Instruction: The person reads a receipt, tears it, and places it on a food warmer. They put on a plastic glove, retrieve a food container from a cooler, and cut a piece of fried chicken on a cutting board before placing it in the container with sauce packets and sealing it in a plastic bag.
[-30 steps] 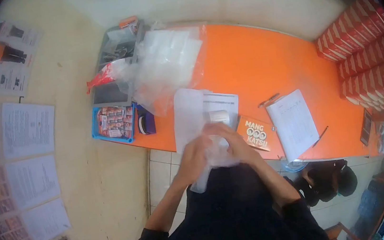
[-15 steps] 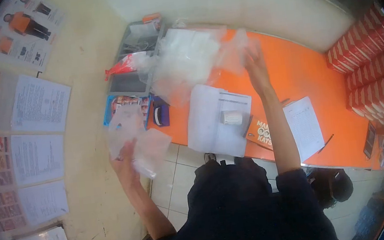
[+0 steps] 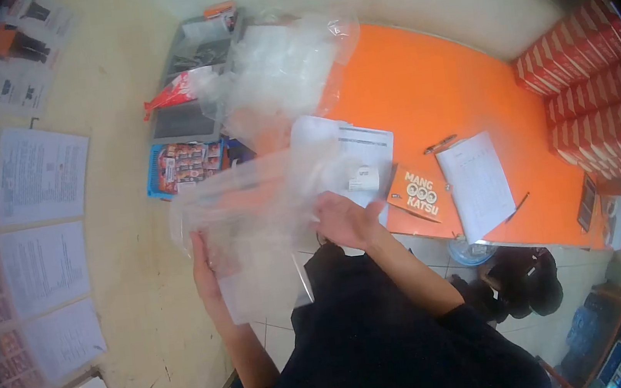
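Note:
A translucent plastic bag (image 3: 254, 240) hangs spread out in front of my body, with what looks like a flat pale sheet or folded panel in its lower part. My left hand (image 3: 206, 273) is closed on the bag's left side, fingers partly hidden by the film. At the bag's right edge is my right hand (image 3: 349, 220), thumb held apart from the fingers; the fingertips meet or pass behind the film. Beyond the hands, a pile of clear plastic bags (image 3: 280, 70) lies on the orange table (image 3: 406, 89).
A grey tray (image 3: 185, 120) with a red packet (image 3: 178, 90) and a blue basket (image 3: 160, 170) stand at the left. Papers (image 3: 476, 185), a white roll (image 3: 363, 178), an orange booklet (image 3: 415, 193) and pens lie on the table. Red-and-white boxes (image 3: 581, 60) are stacked right.
My right hand has come down from the bag pile toward my body, beside my left hand. The bag in front of me is now spread wider. My view has shifted slightly.

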`<control>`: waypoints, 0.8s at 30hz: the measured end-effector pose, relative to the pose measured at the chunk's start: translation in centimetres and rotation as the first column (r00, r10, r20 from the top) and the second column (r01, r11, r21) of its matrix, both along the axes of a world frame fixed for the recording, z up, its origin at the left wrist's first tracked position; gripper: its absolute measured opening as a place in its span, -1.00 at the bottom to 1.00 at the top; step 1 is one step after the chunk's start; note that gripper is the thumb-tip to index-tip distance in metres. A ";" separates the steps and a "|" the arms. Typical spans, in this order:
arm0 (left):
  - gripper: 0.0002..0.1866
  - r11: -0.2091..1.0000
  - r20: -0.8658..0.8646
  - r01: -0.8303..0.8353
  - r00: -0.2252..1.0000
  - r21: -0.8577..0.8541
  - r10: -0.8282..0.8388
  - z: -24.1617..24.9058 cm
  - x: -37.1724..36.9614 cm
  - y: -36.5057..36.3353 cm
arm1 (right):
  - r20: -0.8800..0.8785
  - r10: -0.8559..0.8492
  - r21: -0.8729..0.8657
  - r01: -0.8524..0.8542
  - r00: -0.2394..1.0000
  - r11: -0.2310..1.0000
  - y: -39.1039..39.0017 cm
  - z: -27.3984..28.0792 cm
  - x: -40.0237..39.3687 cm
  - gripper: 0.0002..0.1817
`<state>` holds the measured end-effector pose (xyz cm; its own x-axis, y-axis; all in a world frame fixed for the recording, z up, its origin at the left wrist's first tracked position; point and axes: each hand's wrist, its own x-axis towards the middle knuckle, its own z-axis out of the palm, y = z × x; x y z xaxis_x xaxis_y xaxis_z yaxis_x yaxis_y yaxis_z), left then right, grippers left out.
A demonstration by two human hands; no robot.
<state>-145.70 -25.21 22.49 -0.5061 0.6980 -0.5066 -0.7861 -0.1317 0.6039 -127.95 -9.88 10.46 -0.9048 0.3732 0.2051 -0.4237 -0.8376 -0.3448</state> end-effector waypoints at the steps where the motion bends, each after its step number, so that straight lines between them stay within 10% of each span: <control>1: -0.42 0.999 -0.040 0.008 0.999 -0.043 -0.010 0.4 0.4 0.2 | 0.138 -0.149 0.276 0.106 0.979 0.955 0.2 0.2 0.3 -0.42; 8: -0.43 0.962 0.308 0.137 0.928 0.234 -0.207 -2.1 2.5 0.3 | 0.129 0.307 -0.391 -0.236 0.943 0.890 -4.7 -2.4 -5.8 -0.20; 12: -0.43 0.787 0.297 0.291 0.811 0.544 -0.505 -6.0 -0.6 -1.6 | 0.108 0.208 -0.261 -0.174 0.972 0.950 -5.2 -5.0 -7.3 -0.29; 14: -0.44 0.901 0.268 0.240 0.898 0.362 -0.347 -3.8 -0.8 -1.0 | -0.024 0.063 -0.255 -0.067 0.998 0.965 -3.2 -3.6 -3.9 -0.36; 16: -0.42 0.985 0.214 -0.123 0.966 -0.119 0.146 -0.7 -0.6 -0.5 | -0.013 0.026 -0.302 -0.029 1.000 0.953 -2.7 -4.2 -2.6 -0.38; 22: -0.40 0.952 0.096 0.114 0.985 0.285 -0.146 -1.7 -8.6 -4.5 | 0.483 0.317 -0.187 -0.258 0.816 0.948 -6.2 -4.2 0.8 -0.46; 24: -0.41 0.978 -0.127 0.197 0.974 0.067 -0.188 -1.7 -10.4 -5.6 | 0.527 0.298 -0.275 -0.172 0.796 0.946 -6.5 -3.8 2.0 -0.59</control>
